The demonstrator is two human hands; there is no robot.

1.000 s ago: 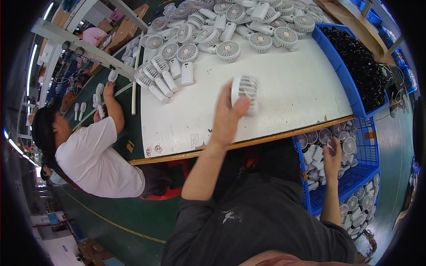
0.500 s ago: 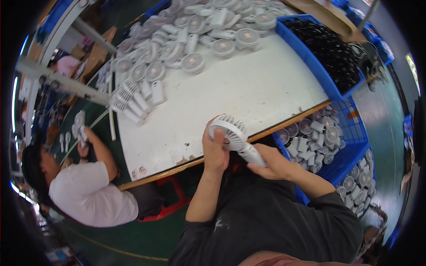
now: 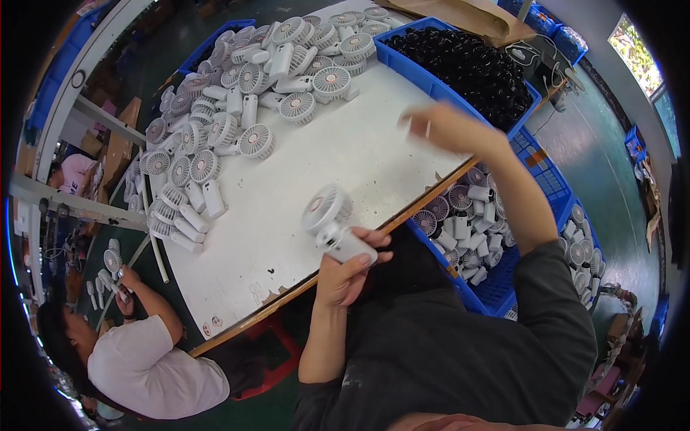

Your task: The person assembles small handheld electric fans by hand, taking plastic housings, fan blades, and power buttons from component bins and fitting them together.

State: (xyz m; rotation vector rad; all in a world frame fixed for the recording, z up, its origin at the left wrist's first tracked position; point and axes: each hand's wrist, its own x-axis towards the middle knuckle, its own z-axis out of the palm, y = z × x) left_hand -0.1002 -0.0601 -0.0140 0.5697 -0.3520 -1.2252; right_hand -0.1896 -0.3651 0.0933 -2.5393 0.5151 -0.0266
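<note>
My left hand (image 3: 346, 267) grips a small white handheld fan (image 3: 329, 220) by its handle, its round head tilted up and to the left over the near edge of the white table (image 3: 359, 154). My right hand (image 3: 440, 129) is raised and blurred above the table's right side, near the blue crate of black parts (image 3: 468, 66); whether it holds anything I cannot tell. A large pile of white handheld fans (image 3: 237, 108) covers the far left part of the table.
A blue crate of white fans (image 3: 496, 237) stands below the table to my right. A co-worker in a white shirt (image 3: 144, 370) sits at lower left, hands on small parts. More crates and a brown bag lie beyond the table.
My right hand has let go of the fan and swung up toward the crate of black parts. My left hand now holds the fan alone, lower and nearer the table edge.
</note>
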